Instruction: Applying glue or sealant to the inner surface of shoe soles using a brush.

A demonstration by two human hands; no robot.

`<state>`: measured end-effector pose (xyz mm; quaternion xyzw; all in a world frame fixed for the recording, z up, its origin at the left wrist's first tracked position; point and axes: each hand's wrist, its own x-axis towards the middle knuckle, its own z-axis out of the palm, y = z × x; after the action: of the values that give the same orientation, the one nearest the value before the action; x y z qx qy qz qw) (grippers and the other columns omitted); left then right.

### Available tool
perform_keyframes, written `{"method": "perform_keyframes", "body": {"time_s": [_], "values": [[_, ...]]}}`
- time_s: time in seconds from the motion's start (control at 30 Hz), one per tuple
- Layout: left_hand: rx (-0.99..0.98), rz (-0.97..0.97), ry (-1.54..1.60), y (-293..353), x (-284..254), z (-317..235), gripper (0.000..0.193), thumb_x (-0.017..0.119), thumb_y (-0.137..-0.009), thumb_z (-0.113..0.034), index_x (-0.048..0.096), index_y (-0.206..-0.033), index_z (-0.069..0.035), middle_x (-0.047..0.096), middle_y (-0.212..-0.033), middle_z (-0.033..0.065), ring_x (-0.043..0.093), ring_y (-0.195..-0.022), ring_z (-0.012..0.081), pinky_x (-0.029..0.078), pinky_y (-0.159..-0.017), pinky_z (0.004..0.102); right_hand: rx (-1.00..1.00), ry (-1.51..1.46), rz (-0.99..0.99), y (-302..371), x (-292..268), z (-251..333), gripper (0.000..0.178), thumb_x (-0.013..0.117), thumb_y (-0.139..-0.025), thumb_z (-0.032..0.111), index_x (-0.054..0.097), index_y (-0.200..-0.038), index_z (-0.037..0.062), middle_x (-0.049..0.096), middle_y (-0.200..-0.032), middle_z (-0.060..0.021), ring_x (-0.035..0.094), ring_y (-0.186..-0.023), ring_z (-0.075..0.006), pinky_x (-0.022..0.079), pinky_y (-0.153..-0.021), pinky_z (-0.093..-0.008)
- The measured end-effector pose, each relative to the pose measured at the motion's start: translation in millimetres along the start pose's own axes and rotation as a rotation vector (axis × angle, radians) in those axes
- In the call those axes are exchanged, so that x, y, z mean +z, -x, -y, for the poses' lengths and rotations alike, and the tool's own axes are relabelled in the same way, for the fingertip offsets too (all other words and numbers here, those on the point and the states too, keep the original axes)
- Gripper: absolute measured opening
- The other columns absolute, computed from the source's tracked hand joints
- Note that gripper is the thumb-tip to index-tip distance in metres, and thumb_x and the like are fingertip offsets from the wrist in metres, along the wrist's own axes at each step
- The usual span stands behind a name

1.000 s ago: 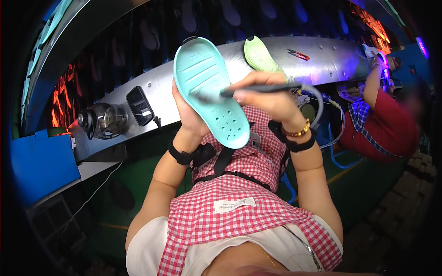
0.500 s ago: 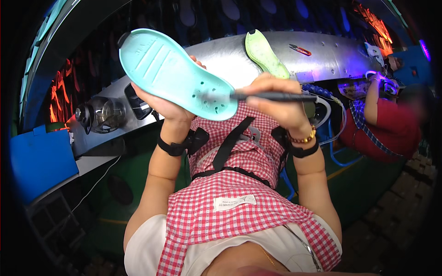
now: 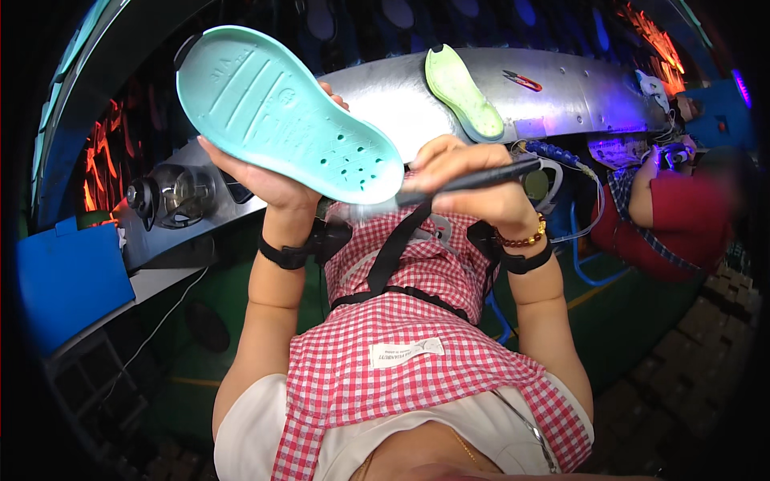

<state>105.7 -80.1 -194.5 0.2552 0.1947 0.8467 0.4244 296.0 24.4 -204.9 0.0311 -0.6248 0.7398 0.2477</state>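
Observation:
My left hand [image 3: 269, 180] grips a turquoise shoe sole [image 3: 269, 112] from underneath. The sole is tilted, with its ridged broad part up and left and its part with several small holes toward my right hand. My right hand [image 3: 481, 188] is closed around the black handle of a brush [image 3: 501, 173]. The brush's pale head is smeared by motion and lies along the sole's near edge, by the holed end. Whether the bristles touch that edge, I cannot tell. A light green sole [image 3: 461, 88] lies on the metal bench beyond my right hand.
The curved metal bench [image 3: 561, 100] carries red-handled thread snips [image 3: 522, 80]. At left are a glass jug [image 3: 172, 196] with a dark lid and a blue panel [image 3: 76, 276]. A person in red [image 3: 682, 216] sits at right, near blue tubing [image 3: 553, 155].
The turquoise sole and my left hand have shifted up and left. The brush has moved off the holed surface to the sole's near edge, its handle now slanted.

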Motion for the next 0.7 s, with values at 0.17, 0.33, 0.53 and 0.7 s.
{"method": "perform_keyframes", "body": {"time_s": [0.17,0.33,0.53,0.7], "values": [[-0.031,-0.253,0.067,6.1,25.9,7.1,0.078,0.02,-0.079,-0.065,0.033,-0.128,-0.006,0.045,-0.117,0.0225,0.048,-0.1,0.0357,0.038,-0.087,0.0468,0.149,-0.191,-0.231,-5.1,13.4,-4.6,0.019,0.058,-0.072,-0.002,0.058,-0.09,-0.0062,0.059,-0.093,-0.0189,0.058,-0.089,-0.0248,0.046,-0.083,-0.0341],[-0.312,-0.146,0.095,22.4,13.2,20.4,0.068,0.024,-0.085,-0.053,0.029,-0.129,-0.001,0.044,-0.115,0.0249,0.049,-0.099,0.038,0.041,-0.085,0.0475,0.271,-0.035,-0.206,-4.0,24.8,9.4,0.017,0.061,-0.074,0.0,0.06,-0.091,-0.0027,0.063,-0.087,-0.0104,0.059,-0.086,-0.0154,0.047,-0.077,-0.0253],[-0.456,-0.09,0.031,18.1,-17.9,9.3,0.054,0.032,-0.087,-0.04,0.035,-0.124,-0.002,0.051,-0.109,0.0218,0.057,-0.09,0.0322,0.048,-0.078,0.0417,0.169,0.258,-0.116,-4.4,14.0,19.2,0.019,0.065,-0.07,-0.001,0.063,-0.089,-0.0011,0.064,-0.088,-0.0118,0.061,-0.081,-0.0136,0.048,-0.071,-0.0239],[-0.714,-0.01,-0.055,11.0,-7.4,-0.7,0.039,0.041,-0.087,-0.025,0.043,-0.116,0.002,0.057,-0.101,0.0148,0.059,-0.089,0.0195,0.05,-0.075,0.0304,0.038,0.29,0.305,-10.8,3.8,25.1,0.02,0.066,-0.068,0.001,0.063,-0.087,-0.0009,0.064,-0.088,-0.0131,0.062,-0.083,-0.0207,0.049,-0.073,-0.0277]]}}
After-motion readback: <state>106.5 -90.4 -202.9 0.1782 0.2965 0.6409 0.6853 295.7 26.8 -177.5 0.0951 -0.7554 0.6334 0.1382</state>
